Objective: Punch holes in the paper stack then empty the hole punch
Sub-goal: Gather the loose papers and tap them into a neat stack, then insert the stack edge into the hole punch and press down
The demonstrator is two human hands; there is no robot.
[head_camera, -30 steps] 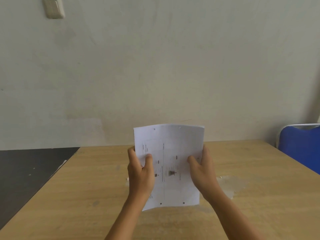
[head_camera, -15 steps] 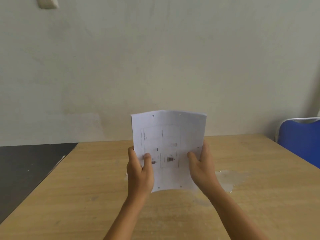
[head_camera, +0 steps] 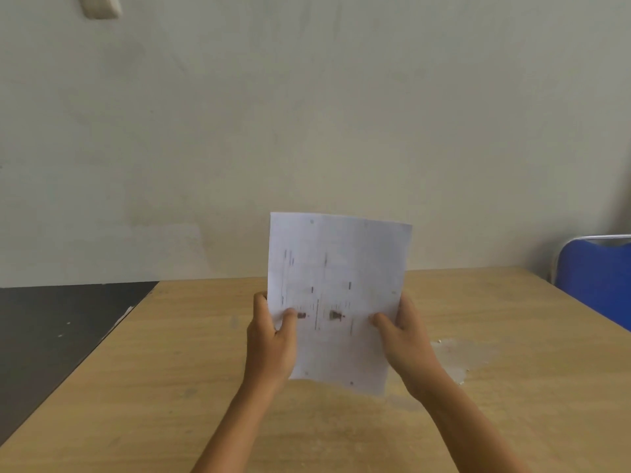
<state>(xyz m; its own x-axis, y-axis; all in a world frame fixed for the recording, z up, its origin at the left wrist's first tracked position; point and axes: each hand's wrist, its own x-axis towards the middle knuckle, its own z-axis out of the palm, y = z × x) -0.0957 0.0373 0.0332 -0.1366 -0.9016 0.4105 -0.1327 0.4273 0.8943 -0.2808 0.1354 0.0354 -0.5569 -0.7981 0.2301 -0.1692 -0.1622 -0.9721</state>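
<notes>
A thin white paper stack (head_camera: pixel 341 268) with faint printed text is held upright above the wooden table (head_camera: pixel 170 387). Small round holes show near its top and bottom edges. My left hand (head_camera: pixel 271 339) grips its left edge, thumb on the front. My right hand (head_camera: pixel 404 339) grips its right edge the same way. The sheet is blurred and its lower right corner hangs a little lower. No hole punch is in view.
A blue chair (head_camera: pixel 597 278) stands at the table's right side. A pale worn patch (head_camera: pixel 461 356) marks the tabletop right of my hands. Dark floor (head_camera: pixel 51 336) lies to the left; a plain wall with a switch (head_camera: pixel 99 6) is behind.
Both hands have raised the paper stack higher off the table and tilted it slightly, right corner down. The grips on the two edges stay the same.
</notes>
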